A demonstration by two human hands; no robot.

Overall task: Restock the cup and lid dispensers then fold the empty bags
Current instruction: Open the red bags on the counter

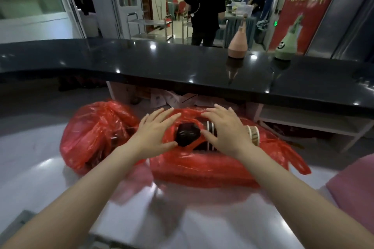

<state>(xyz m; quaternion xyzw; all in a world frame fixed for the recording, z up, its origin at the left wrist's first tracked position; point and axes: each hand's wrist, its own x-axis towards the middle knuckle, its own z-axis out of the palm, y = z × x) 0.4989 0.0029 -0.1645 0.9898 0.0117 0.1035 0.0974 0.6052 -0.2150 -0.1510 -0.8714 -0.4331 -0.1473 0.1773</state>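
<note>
Two red plastic bags lie on the steel worktop. The left bag is crumpled with dark contents inside. The right bag holds a stack of dark paper cups lying on its side, with a lighter striped cup stack further right. My left hand rests with straight, spread fingers on the bag just left of the dark stack's end. My right hand lies over the stack, fingers spread, thumb touching the stack's end through the bag opening.
A black glossy counter runs across behind the bags, with a pink cone-shaped bottle and a green bottle on it. Shelves sit under the counter at right. A person in black stands beyond. A pink object is at right.
</note>
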